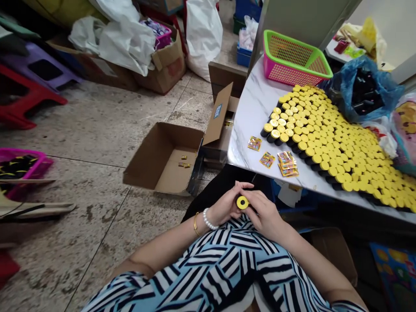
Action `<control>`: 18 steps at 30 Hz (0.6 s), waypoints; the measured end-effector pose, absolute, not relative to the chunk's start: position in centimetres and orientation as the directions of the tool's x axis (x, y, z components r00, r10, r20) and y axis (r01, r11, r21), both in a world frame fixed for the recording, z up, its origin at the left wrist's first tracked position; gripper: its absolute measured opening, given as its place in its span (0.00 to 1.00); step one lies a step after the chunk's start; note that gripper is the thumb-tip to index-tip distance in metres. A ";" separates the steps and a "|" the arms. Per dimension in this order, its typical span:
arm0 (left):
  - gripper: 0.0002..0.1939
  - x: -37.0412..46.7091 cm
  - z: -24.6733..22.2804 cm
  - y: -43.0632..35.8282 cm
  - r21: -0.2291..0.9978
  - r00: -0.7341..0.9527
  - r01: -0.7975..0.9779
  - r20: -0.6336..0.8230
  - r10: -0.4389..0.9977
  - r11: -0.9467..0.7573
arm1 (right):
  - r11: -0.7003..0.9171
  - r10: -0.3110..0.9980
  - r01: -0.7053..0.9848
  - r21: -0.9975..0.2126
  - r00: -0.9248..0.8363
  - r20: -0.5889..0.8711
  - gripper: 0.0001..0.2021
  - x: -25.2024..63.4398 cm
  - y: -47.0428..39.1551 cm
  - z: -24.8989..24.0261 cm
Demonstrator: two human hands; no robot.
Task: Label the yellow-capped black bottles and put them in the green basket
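Note:
Close to my body, both hands are wrapped round a small yellow round piece with a dark centre [242, 202]; its lower part is hidden by my fingers. My left hand [227, 201], with a pearl bracelet at the wrist, closes on it from one side. From the other side my right hand [264, 212] grips it with fingers and thumb. On the table [245, 115] beyond lie small printed packets [287, 164], some stacked and two loose. Behind them stand many black containers with yellow lids [325, 134], packed tightly together.
A pink and green basket [292, 78] and a blue plastic bag [347, 95] of black pieces stand at the table's back. An open cardboard box [156, 169] with several small gold pieces sits left of the table. Stools [29, 99] and sacks [203, 39] stand farther off.

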State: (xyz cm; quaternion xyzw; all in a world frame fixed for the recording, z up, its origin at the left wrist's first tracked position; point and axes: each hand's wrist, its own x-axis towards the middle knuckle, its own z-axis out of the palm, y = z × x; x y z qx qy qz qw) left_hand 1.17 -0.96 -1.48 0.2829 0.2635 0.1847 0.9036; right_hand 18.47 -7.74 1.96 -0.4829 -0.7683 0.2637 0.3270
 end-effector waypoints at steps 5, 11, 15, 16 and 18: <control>0.33 0.7 0.1 0.5 0.778 0.788 -0.272 -0.158 0.596 0.566 | 0.346 0.938 0.607 -0.715 -0.239 0.252 0.25 17.9 -5.6 4.1; 0.28 -1.0 0.5 2.2 0.970 0.641 -0.166 0.242 0.728 -0.176 | 0.123 0.992 0.284 -0.951 -0.030 0.120 0.26 18.2 -4.6 6.3; 0.23 -1.2 0.3 2.2 0.921 0.686 -0.154 0.360 0.632 -0.358 | -0.110 0.994 -0.165 -0.980 -0.016 -0.109 0.13 18.6 -4.1 5.3; 0.20 -1.1 0.4 2.2 0.903 0.702 -0.156 0.386 0.599 -0.400 | -0.151 0.989 -0.199 -0.968 -0.043 -0.145 0.10 18.7 -3.8 5.1; 0.16 -0.9 0.8 2.1 0.870 0.733 -0.150 0.417 0.537 -0.470 | -0.222 0.973 -0.218 -0.950 -0.114 -0.201 0.11 18.9 -3.3 5.0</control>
